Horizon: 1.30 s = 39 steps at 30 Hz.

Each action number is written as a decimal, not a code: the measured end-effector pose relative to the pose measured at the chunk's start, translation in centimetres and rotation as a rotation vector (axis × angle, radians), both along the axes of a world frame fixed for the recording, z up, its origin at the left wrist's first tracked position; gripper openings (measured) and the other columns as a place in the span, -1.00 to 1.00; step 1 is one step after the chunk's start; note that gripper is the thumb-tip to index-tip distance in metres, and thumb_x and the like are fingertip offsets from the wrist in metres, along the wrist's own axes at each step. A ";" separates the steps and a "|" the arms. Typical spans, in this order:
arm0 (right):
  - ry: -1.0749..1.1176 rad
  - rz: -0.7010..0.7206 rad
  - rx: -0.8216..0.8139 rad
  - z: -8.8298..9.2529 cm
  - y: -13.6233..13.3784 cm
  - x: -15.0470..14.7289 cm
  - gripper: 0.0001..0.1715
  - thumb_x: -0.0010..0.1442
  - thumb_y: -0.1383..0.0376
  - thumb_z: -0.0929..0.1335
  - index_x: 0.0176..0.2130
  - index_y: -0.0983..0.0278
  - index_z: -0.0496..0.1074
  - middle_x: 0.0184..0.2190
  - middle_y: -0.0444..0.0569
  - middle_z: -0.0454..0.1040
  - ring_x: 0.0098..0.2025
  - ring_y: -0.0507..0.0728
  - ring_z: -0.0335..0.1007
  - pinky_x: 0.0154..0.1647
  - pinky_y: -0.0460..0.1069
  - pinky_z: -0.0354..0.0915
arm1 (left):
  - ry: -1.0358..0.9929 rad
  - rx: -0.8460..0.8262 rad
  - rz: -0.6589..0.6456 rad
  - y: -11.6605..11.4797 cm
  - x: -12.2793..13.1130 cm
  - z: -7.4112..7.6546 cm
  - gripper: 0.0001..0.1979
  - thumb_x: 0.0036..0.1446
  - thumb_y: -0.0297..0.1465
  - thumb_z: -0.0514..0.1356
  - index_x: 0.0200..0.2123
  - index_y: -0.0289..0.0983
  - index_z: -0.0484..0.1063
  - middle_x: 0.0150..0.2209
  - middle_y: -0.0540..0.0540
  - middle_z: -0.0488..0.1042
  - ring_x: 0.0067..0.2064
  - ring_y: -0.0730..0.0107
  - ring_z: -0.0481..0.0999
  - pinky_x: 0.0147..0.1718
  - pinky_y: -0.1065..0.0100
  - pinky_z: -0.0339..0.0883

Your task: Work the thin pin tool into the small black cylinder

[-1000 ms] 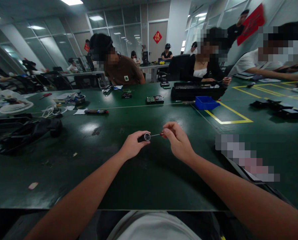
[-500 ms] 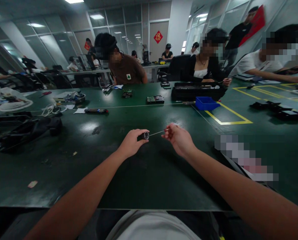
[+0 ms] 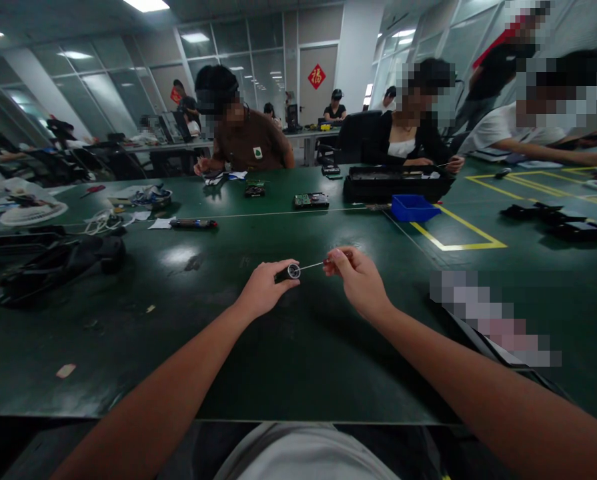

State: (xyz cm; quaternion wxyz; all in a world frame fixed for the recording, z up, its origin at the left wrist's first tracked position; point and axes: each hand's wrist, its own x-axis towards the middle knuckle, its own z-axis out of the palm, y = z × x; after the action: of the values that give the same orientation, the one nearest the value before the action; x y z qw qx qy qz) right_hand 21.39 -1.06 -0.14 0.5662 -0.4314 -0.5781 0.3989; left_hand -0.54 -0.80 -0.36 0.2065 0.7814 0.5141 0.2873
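Observation:
Over the middle of the green table, my left hand (image 3: 267, 287) is closed around a short dark cylinder (image 3: 293, 271) with a silvery round rim, its hollow end facing right. Between the fingers of my right hand (image 3: 361, 277) is a screwdriver (image 3: 311, 266) with a thin metal shaft. Its tip reaches the mouth of the cylinder; how far it goes in I cannot tell. Most of the screwdriver's handle is hidden by my fingers, with a bit of dark red showing.
Ahead on the table (image 3: 258, 360) lie a circuit-board part (image 3: 311, 200), a blue bin (image 3: 415, 207) and a long black housing (image 3: 399, 183). Black parts (image 3: 61, 260) rest at the left, a blurred-out flat item (image 3: 495, 320) at the right. Several people sit across the table.
My right hand has moved slightly left, bringing the screwdriver shaft closer into the cylinder's mouth, and its fingers have shifted on the handle. My left hand keeps its hold.

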 end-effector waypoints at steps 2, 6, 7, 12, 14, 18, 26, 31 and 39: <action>-0.059 -0.031 0.001 0.3 -0.1 0.0 -0.66 0.29 0.03 0.32 -0.25 0.25 0.45 -0.40 -0.06 0.52 -0.37 0.11 0.46 -0.26 0.07 0.37 | 0.012 -0.010 0.023 0.0 0.0 0.1 -0.62 0.22 -0.26 0.29 0.11 -0.01 0.46 0.05 0.02 0.54 0.03 0.10 0.46 0.04 0.07 0.27; -0.096 -0.078 -0.019 0.5 -0.3 0.1 -0.65 0.31 0.04 0.30 -0.26 0.26 0.45 -0.43 -0.06 0.51 -0.39 0.11 0.45 -0.29 0.05 0.36 | 0.020 -0.008 0.017 -0.1 0.2 0.2 -0.62 0.21 -0.27 0.29 0.11 -0.03 0.47 0.03 0.01 0.55 0.02 0.14 0.47 0.11 0.06 0.24; -0.101 -0.080 -0.018 0.5 -0.3 0.1 -0.65 0.30 0.03 0.30 -0.27 0.26 0.45 -0.43 -0.06 0.51 -0.40 0.11 0.45 -0.31 0.05 0.35 | 0.022 -0.006 0.013 -0.1 0.2 0.2 -0.61 0.21 -0.27 0.30 0.11 -0.03 0.47 0.02 0.01 0.56 0.02 0.14 0.47 0.10 0.07 0.24; -0.217 -0.092 0.012 1.1 -0.8 0.1 -0.58 0.26 -0.04 0.35 -0.37 0.25 0.47 -0.55 -0.09 0.47 -0.48 0.09 0.40 -0.40 0.01 0.28 | 0.033 -0.009 0.004 -0.2 0.2 0.1 -0.60 0.21 -0.25 0.29 0.13 -0.04 0.46 0.00 -0.03 0.55 0.01 0.13 0.46 0.05 0.10 0.29; -0.239 -0.094 0.029 1.2 -1.0 0.1 -0.59 0.25 -0.03 0.35 -0.36 0.25 0.47 -0.55 -0.10 0.46 -0.48 0.09 0.40 -0.41 0.01 0.27 | 0.025 -0.008 -0.003 -0.2 0.2 0.0 -0.60 0.21 -0.26 0.29 0.12 -0.05 0.47 0.02 -0.04 0.55 0.03 0.13 0.46 0.07 0.10 0.28; -0.197 -0.012 0.089 1.1 -1.2 0.1 -0.71 0.29 0.07 0.32 -0.20 0.24 0.46 -0.38 -0.05 0.53 -0.33 0.13 0.47 -0.28 0.04 0.35 | 0.003 -0.013 0.000 -0.2 0.1 -0.1 -0.60 0.21 -0.28 0.29 0.12 -0.04 0.46 0.02 -0.04 0.55 0.03 0.14 0.46 0.07 0.09 0.28; -0.294 0.011 0.079 0.9 -1.4 0.1 -0.67 0.37 0.05 0.24 -0.26 0.18 0.43 -0.49 -0.13 0.41 -0.43 0.12 0.35 -0.36 0.03 0.26 | 0.008 -0.005 -0.019 -0.2 0.1 0.1 -0.62 0.21 -0.29 0.29 0.10 -0.08 0.48 0.01 -0.06 0.55 0.02 0.14 0.48 0.10 0.08 0.28; -0.078 0.047 0.065 0.6 -1.4 -0.2 -0.83 0.27 0.16 0.33 -0.15 0.15 0.39 -0.29 -0.08 0.48 -0.24 0.15 0.44 -0.17 0.07 0.35 | -0.011 0.001 0.005 -0.2 0.1 0.1 -0.60 0.20 -0.29 0.29 0.12 -0.09 0.47 -0.01 -0.07 0.56 0.01 0.14 0.49 0.11 0.08 0.29; 0.370 0.073 -0.297 -0.4 0.8 -0.1 -0.68 0.18 0.01 0.40 -0.33 0.21 0.43 -0.48 -0.08 0.43 -0.43 0.13 0.39 -0.15 0.17 0.46 | 0.033 0.055 -0.121 0.0 -0.1 0.1 -0.64 0.22 -0.32 0.28 0.10 -0.09 0.46 0.01 -0.05 0.55 0.04 0.19 0.45 0.10 0.10 0.22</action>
State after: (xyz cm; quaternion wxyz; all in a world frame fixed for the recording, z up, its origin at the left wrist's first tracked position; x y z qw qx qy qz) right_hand 21.34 -0.31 -0.50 0.5780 -0.4084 -0.4145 0.5721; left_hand -0.60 -0.84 -0.28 0.1936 0.8208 0.4614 0.2755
